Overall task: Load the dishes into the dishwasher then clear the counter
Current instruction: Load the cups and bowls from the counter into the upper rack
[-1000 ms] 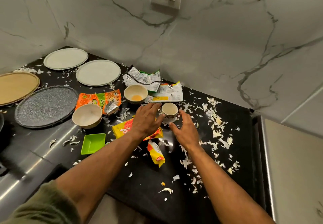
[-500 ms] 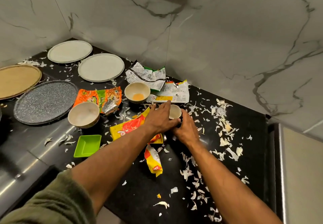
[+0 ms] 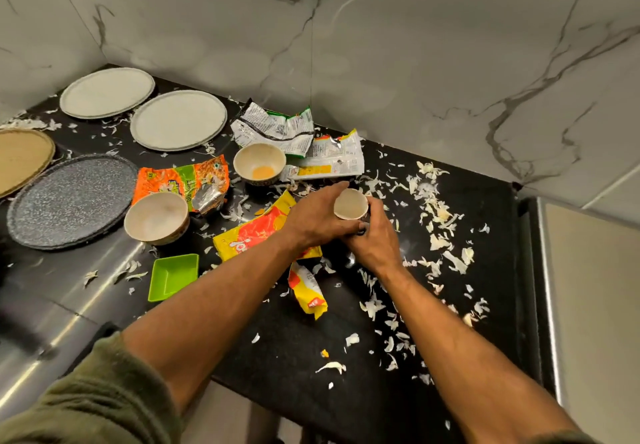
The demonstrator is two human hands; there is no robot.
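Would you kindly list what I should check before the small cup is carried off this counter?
1. Left hand grips small cup: ok.
2. Right hand grips it too: ok.
3. Cup empty inside: ok.
4. Cup base clear of the yellow wrapper: cannot tell.
5. Bowl with orange residue apart from both hands: ok.

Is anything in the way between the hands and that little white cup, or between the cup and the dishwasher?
Nothing visible between them: the left hand and right hand both curl round the small white round cup, one on each side. The dishwasher is out of view, so that path cannot be judged.
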